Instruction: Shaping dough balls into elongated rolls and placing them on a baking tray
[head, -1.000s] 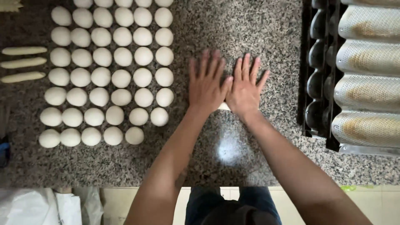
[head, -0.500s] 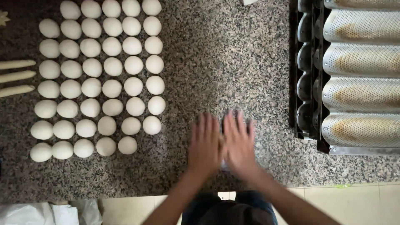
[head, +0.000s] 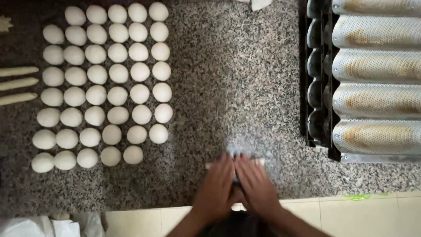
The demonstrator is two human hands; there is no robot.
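From the head camera, looking straight down, both hands lie flat and side by side on the speckled stone counter (head: 245, 87), close to its near edge. The left hand (head: 218, 186) and the right hand (head: 256, 184) have fingers stretched out and pointing away from the body, palms pressed down on a piece of pale dough (head: 212, 166). Neither hand is clenched or gripping; they are spread open over it. Only the ends of the dough show, peeking out left and right of the fingertips, so its long axis runs crosswise, left to right, squarely under both palms. Each hand covers about half of it, neither nearer than the other.

Well off to the left sit rows of round dough balls (head: 107, 83), and beyond them three thin rolled sticks (head: 17, 83) lying crosswise too. To the right, well apart from the hands, stands a stack of perforated channelled baking trays (head: 377, 87), their channels also running left to right.
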